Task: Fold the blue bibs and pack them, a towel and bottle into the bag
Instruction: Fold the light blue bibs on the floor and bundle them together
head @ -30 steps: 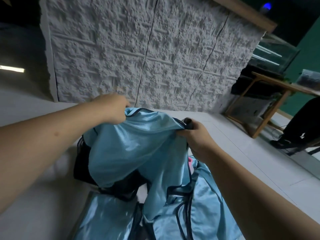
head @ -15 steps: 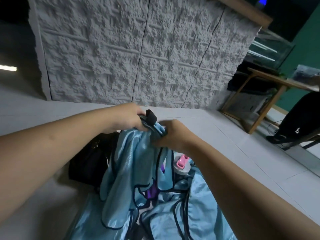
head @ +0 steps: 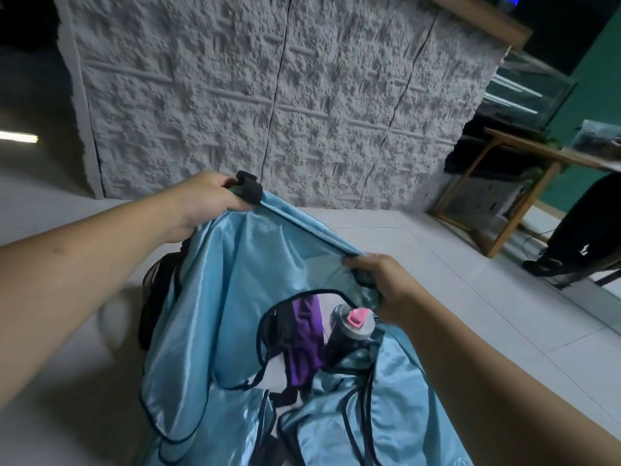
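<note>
- Two hands stretch one blue bib point(head: 242, 290) in the air: the left hand point(head: 205, 203) pinches one top corner by its black tab, and the right hand point(head: 383, 284) has its fingers curled round the other end of the same top edge, lower and nearer the person.
- Between the hands the edge runs taut on a slope, and the rest of the bib hangs down in loose folds, its black-trimmed opening gaping in the middle.
- More blue bibs point(head: 353, 418) lie crumpled on the white floor point(head: 504, 314) beneath it, not yet folded as far as I can judge.
- Through the gap, a purple cloth point(head: 304, 344), probably the towel, lies on the floor, and just beside it stands the bottle point(head: 349, 331) with a grey cap and a pink spout.
- A dark bag point(head: 158, 290) sits behind the hanging bib on the left, mostly hidden; I cannot tell whether it is open.
- By my reading, the folding step is in hand, with this bib spread out ready for its first fold and nothing packed yet.
- Next, the two held corners need to come together so the bib halves evenly, with the slippery fabric kept taut so it does not slide askew.
- Further off stand a rough white wall panel point(head: 268, 95) and a wooden table point(head: 524, 163) at the right.
</note>
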Tool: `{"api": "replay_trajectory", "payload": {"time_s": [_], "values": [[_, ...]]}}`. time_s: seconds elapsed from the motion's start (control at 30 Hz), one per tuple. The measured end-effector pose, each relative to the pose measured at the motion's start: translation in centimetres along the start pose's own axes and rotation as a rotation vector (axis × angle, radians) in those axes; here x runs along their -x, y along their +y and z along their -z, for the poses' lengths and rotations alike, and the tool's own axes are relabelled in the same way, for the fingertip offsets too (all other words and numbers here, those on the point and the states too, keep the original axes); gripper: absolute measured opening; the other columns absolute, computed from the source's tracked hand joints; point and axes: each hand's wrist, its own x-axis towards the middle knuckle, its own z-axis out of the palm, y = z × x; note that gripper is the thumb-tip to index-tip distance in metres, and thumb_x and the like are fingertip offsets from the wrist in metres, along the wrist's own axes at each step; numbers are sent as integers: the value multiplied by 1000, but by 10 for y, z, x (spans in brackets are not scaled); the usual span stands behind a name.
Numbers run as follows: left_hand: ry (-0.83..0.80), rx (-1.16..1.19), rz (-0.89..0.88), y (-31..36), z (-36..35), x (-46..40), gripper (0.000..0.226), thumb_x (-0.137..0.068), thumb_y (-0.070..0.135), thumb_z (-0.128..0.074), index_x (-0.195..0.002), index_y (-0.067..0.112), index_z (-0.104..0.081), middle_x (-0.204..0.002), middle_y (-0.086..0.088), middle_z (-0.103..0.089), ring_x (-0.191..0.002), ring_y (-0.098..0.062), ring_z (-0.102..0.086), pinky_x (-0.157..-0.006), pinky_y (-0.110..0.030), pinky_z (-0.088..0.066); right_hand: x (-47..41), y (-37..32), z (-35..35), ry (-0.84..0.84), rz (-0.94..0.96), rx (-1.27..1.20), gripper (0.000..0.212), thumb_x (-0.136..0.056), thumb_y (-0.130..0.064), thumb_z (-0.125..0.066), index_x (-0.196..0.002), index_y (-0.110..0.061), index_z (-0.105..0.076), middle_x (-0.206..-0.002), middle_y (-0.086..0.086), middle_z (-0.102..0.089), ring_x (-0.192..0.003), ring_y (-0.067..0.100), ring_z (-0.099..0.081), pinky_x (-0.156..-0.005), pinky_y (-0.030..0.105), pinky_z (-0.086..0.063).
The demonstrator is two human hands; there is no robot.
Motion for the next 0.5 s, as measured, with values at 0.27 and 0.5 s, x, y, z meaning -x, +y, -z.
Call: {"api": "replay_trajectory", "payload": {"time_s": [0.27,0.5], "values": [[252,-456,4,-16,1,-10,47,-66,37,-93,-103,16,-73,-106,-14,-74,-93,-27,-67,-77,-32,-47,21,-42,-15,-98,142,-157,14,-95,-8,-55,-84,-7,-65,-72,6,-71,-60,18,-69,-61,27,-56],[-259,-500,-359,7,-67,15,84,-74,19,-91,-147,30,-49,-134,10,-62,-121,-6,-60,-97,-19,-48,25,-56,-54,-250,247,136,14,-90,10,-56,-82,3,-64,-65,15,-65,-51,22,-64,-43,26,-51]]}}
